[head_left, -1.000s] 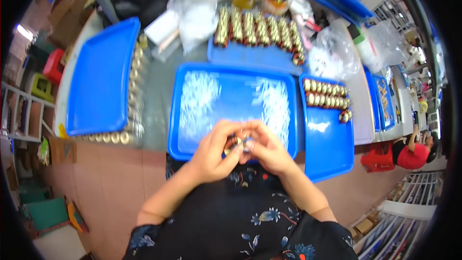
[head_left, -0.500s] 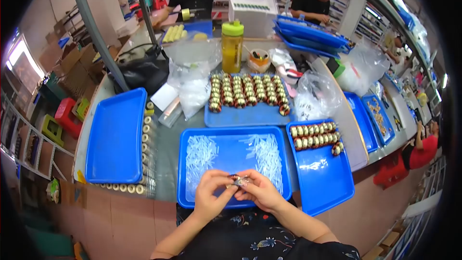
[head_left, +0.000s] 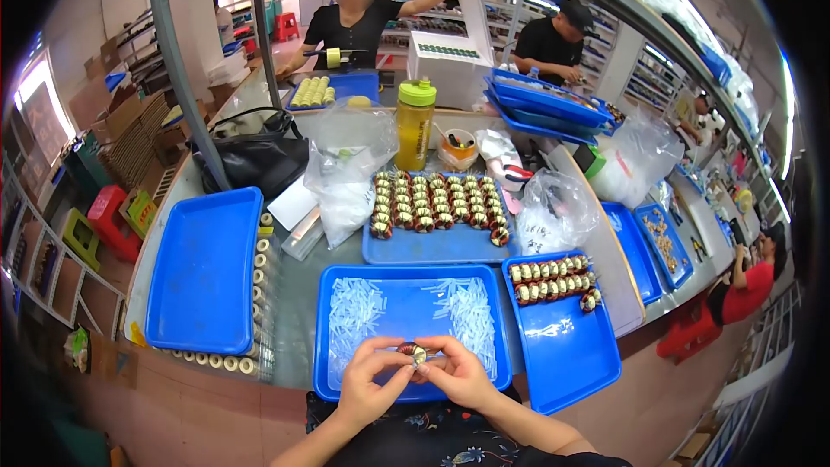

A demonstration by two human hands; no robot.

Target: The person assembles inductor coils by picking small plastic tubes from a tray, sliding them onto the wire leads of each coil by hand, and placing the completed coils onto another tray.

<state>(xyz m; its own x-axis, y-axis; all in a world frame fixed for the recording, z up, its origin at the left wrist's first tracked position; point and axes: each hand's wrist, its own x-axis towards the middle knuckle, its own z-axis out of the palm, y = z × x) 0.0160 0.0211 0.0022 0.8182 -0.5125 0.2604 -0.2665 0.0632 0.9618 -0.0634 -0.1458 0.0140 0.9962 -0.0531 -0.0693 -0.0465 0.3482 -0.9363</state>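
Note:
Low over the near edge of the middle blue tray (head_left: 415, 271), a small toroidal coil (head_left: 412, 352) with dark red-brown wire and a pale band is pinched in my fingers. My left hand (head_left: 372, 383) grips its left side with thumb and fingertips. On the other side my right hand (head_left: 464, 374) closes on it too, the two thumbs nearly meeting below it. Inside the tray lie two heaps of short clear plastic tubes, a left heap (head_left: 354, 313) and a right heap (head_left: 474, 318). The fingers hide part of the coil.
Rows of coils (head_left: 439, 204) fill a blue tray behind. Another tray (head_left: 566, 355) at right holds more coils (head_left: 552, 278). At left, a blue tray (head_left: 203, 272) sits over pale rings (head_left: 262, 259). Plastic bags (head_left: 350, 182) and a bottle (head_left: 415, 125) stand behind; several people work around.
The camera view has tilted up, so the bench appears lower. Between my fingers the coil has turned and shows more of its round face. Both hands keep hold of it.

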